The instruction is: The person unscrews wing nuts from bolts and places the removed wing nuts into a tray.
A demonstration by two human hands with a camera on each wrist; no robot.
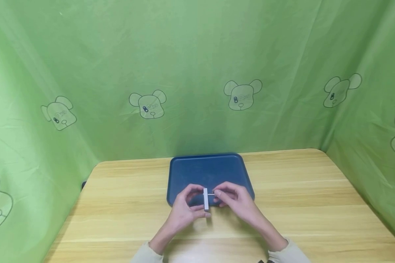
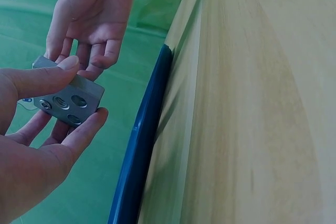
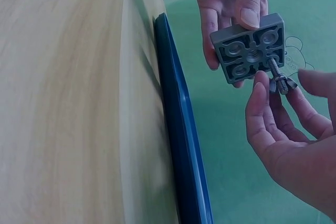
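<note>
My left hand (image 1: 181, 212) holds a small square grey block (image 1: 206, 200) by its edges, upright above the near part of the tray. In the left wrist view, one face of the block (image 2: 63, 102) shows several round holes. Its ribbed back (image 3: 231, 62) faces my right hand (image 1: 239, 202) in the right wrist view. From a hole near that side's corner sticks out a threaded bolt (image 3: 274, 68), carrying a wing nut (image 3: 282, 84). My right fingers are curled at the wing nut; in the right wrist view the thumb appears slightly off it.
A dark blue tray (image 1: 204, 156) lies on the wooden table (image 1: 125, 204) beneath and beyond the hands. Green curtains (image 1: 197, 54) with bear-head prints hang behind the table and along both sides.
</note>
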